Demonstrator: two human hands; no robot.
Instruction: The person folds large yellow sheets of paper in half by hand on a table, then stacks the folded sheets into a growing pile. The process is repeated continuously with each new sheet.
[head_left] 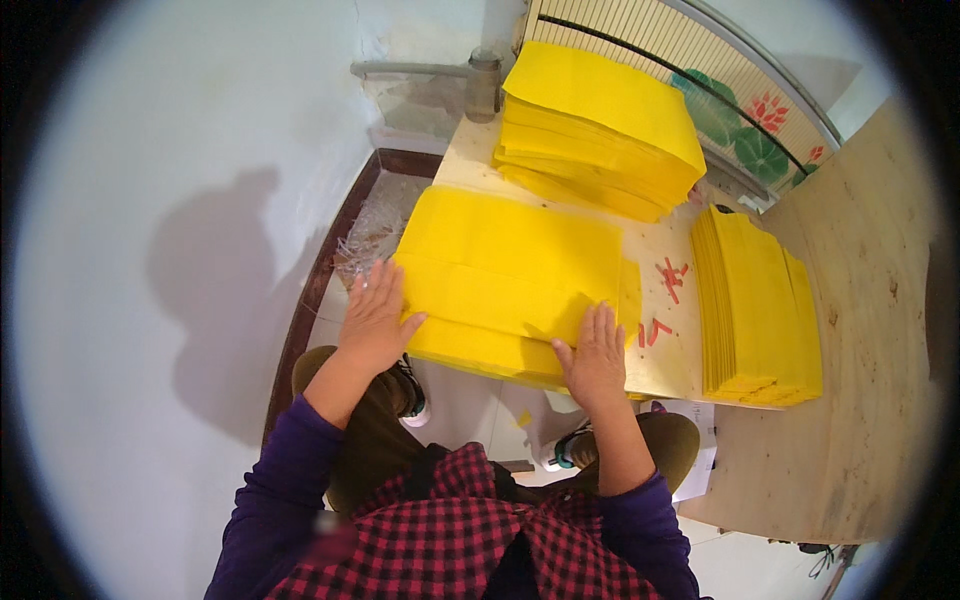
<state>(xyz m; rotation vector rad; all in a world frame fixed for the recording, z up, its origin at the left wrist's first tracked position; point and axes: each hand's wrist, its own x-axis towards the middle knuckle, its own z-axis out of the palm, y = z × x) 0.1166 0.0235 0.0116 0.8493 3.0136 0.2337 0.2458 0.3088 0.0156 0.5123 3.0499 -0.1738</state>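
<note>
In front of me a stack of yellow sheets point(510, 250) lies on the wooden table, its near edge reaching the table's front. The top layers sit unevenly, with some sheets jutting out at the right. My left hand point(373, 317) rests at the stack's left edge, fingers stretched out. At the near right corner, my right hand point(596, 358) lies with fingers extended against the sheets. Neither hand grips anything that I can see. Whether the sheets are cloth or paper I cannot tell.
Behind stands a taller yellow pile point(600, 120); another yellow stack point(755, 305) leans by the wooden board point(860, 300) at right. Red strips point(672, 280) lie on the tabletop point(665, 370). A glass jar point(483, 85) stands at the far left corner. A wall point(200, 130) rises on the left.
</note>
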